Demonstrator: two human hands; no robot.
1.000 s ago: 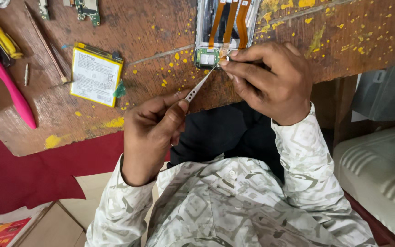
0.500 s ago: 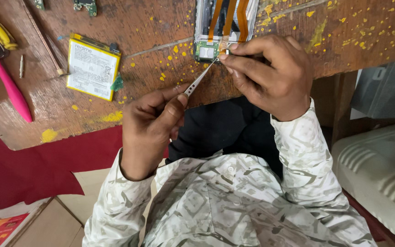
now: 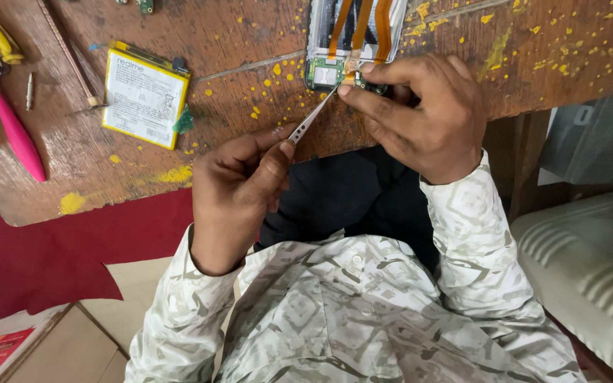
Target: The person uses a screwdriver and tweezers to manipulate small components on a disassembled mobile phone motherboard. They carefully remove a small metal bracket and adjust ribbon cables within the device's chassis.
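Worn wooden tabletop (image 3: 250,42), yellow-spattered; opened phone (image 3: 349,42) at far edge; left hand (image 3: 239,188) pinched on tweezers (image 3: 312,120), tips at small board (green); right hand (image 3: 420,113) pressing phone; next move likely needs steady tips; battery (image 3: 143,96) well left.

Bare table (image 3: 250,42) between battery (image 3: 145,96) and phone (image 3: 349,35) (seemingly passable).

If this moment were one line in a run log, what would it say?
left hand: holds tweezers, tip at phone's green board | right hand: fingertips pinch orange ribbon cable end | yellow-edged battery lies left on wooden bench
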